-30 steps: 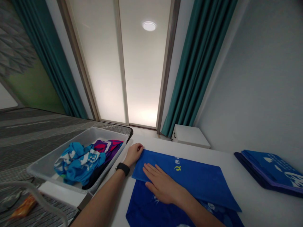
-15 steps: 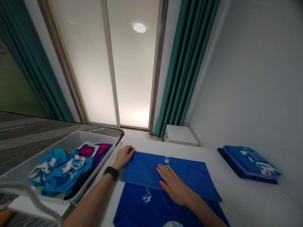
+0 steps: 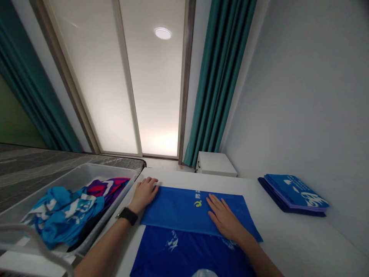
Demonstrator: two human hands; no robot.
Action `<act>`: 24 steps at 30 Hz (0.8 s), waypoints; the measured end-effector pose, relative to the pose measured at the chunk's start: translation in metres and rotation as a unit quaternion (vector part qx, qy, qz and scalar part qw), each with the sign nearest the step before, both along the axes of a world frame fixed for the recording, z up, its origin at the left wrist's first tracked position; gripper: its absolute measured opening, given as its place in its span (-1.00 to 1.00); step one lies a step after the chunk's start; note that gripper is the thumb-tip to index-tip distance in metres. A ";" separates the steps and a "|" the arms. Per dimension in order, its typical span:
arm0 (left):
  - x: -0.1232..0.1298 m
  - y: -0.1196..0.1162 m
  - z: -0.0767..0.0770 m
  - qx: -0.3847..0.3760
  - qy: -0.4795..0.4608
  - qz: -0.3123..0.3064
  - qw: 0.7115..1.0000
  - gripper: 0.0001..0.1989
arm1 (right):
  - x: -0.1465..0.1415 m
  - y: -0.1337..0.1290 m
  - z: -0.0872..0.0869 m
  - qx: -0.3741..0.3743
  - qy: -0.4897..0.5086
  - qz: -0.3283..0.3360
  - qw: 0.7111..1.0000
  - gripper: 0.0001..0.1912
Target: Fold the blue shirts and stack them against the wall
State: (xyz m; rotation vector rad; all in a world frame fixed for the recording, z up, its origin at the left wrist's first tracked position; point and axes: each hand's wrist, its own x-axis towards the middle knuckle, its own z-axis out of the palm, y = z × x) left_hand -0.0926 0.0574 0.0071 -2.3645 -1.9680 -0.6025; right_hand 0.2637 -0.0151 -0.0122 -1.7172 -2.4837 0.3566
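- Blue garment, six o'clock in the view: smooth, faintly glossy cloth, spread flat; a lighter oblong panel with crisp straight edges, white lettering and a yellow-green emblem overlies a darker, lightly creased layer with white prints.
- Right hand: palm down on the lighter panel's right part; fingers straight, slightly apart, gripping nothing.
- Left hand: at the panel's far-left corner, touching the edge; fingers gently bent, loosely apart.
- Watch, left wrist: black, smooth band.
- Bench: white, smooth, flat top beneath the garment.
- Folded stack, four o'clock: flat cloth layers in blue, purple and navy, white print uppermost.
- Tub, eight o'clock: translucent plastic, rounded corners.
- Crumpled clothes, inside the tub: wrinkled turquoise, white, red and purple fabric.
- Curtain, one o'clock: teal, deep vertical pleats.
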 end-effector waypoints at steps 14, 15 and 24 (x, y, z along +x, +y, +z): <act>0.062 -0.052 -0.028 -0.013 0.075 -0.140 0.987 -0.36 | -0.003 -0.004 -0.007 0.032 -0.008 -0.002 0.999 -0.32; 0.059 -0.050 -0.028 -0.012 0.074 -0.128 0.989 -0.36 | -0.003 -0.004 -0.009 0.037 -0.007 -0.002 0.999 -0.31; 0.048 -0.042 -0.026 -0.017 0.065 -0.100 0.993 -0.40 | -0.008 -0.005 -0.006 0.041 -0.006 -0.005 0.999 -0.29</act>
